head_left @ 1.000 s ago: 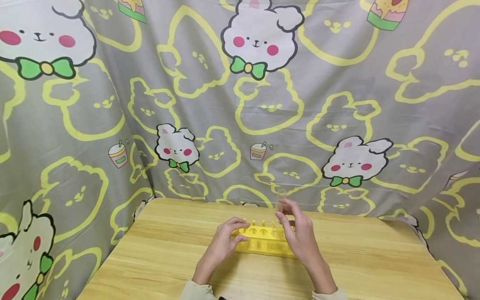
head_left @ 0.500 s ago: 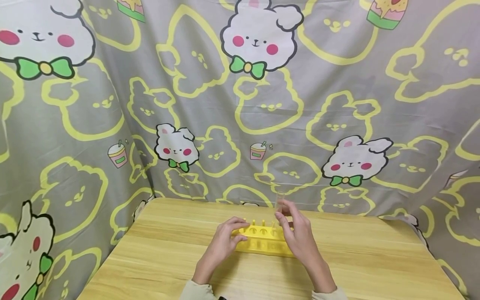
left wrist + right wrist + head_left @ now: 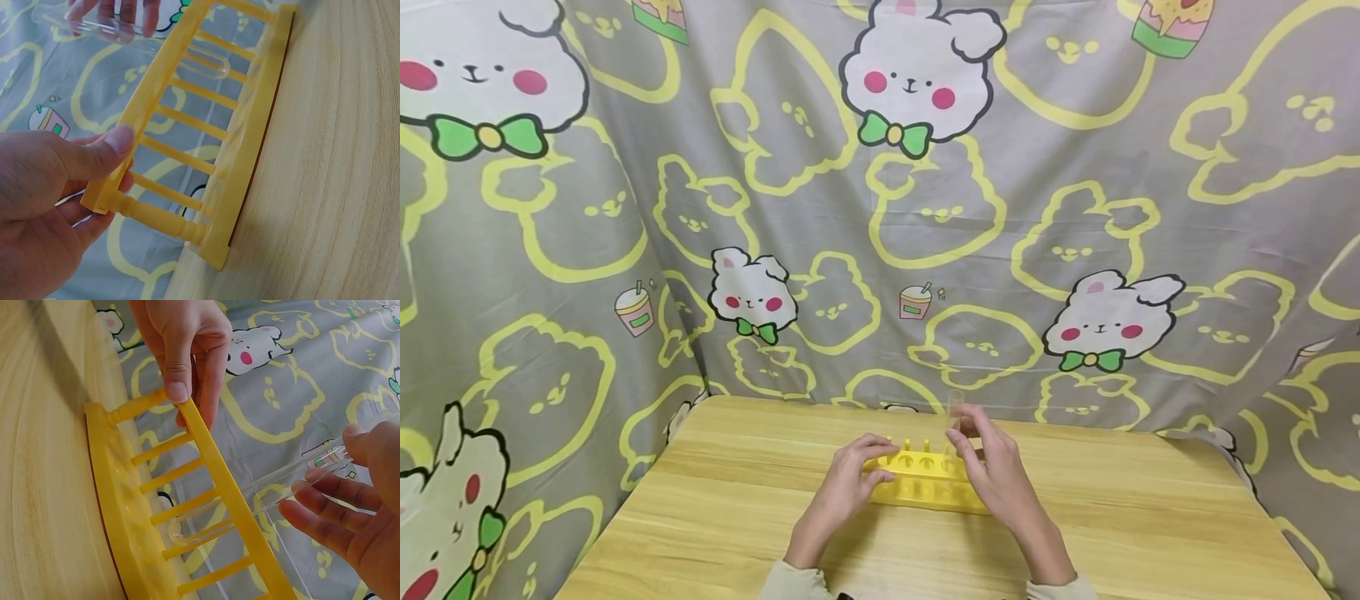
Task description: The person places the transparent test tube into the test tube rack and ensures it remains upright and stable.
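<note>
A yellow test tube rack (image 3: 917, 492) stands on the table in the head view. At its left end my left hand (image 3: 847, 479) grips the top plate, thumb on the near edge and fingers beyond, as the left wrist view shows. My right hand (image 3: 1002, 467) pinches a clear, empty-looking test tube (image 3: 956, 407) above the rack's right half. In the right wrist view the test tube (image 3: 265, 487) passes through the top plate, and its rounded bottom (image 3: 179, 531) is between the top plate and the base, among the thin bars.
The wooden table (image 3: 715, 500) extends to both sides of the rack. Behind it hangs a grey curtain (image 3: 820, 217) with rabbit prints, reaching the table's back edge. Short yellow pegs (image 3: 907, 445) rise along the rack's far side.
The test tube's top has shifted slightly left and down with my right hand, which moved a little left. My left hand and the rack have stayed in place.
</note>
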Demonstrator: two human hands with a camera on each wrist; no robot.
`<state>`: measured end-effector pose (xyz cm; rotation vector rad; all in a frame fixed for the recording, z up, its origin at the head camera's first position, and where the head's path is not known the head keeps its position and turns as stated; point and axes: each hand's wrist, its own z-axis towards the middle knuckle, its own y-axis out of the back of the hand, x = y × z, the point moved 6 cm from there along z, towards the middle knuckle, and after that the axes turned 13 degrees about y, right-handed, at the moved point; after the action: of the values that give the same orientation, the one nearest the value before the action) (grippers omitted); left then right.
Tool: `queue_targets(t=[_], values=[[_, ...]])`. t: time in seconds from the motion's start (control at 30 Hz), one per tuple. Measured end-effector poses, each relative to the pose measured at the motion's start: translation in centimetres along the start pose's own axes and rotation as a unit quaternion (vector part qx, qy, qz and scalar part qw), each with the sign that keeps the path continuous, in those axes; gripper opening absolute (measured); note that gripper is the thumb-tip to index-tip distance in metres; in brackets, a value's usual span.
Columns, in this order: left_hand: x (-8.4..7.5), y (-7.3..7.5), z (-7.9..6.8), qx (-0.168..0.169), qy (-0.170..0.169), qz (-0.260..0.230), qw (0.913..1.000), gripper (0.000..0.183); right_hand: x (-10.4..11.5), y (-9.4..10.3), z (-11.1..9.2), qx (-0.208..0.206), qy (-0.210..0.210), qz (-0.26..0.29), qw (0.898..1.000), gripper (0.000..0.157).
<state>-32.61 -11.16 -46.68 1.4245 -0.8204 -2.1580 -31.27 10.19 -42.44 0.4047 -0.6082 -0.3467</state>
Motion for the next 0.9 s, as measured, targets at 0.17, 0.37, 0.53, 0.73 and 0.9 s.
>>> queue_targets(t=[0.17,0.37,0.53,0.73,0.9], values=[[-0.04,0.06,0.0,0.0,-0.001,-0.005,1.0,0.037,-0.14,-0.09,-0.13,0.018,-0.012,0.004,1.0,0.026],[0.02,0.04,-0.01,0.001,0.0,-0.005,1.0,0.037,-0.3,-0.32,-0.24,0.035,-0.024,0.016,0.999,0.023],[-0.07,0.06,-0.01,-0.001,-0.001,-0.004,1.0,0.037,-0.4,-0.46,-0.35,0.045,-0.035,0.028,0.998,0.021],[-0.08,0.04,0.0,-0.001,0.0,-0.007,1.0,0.037,-0.55,-0.52,-0.46,0.058,-0.05,0.028,0.997,0.021],[-0.09,0.02,-0.02,-0.001,-0.002,-0.004,1.0,0.037,-0.67,-0.61,-0.5,0.068,-0.059,0.031,0.995,0.021]])
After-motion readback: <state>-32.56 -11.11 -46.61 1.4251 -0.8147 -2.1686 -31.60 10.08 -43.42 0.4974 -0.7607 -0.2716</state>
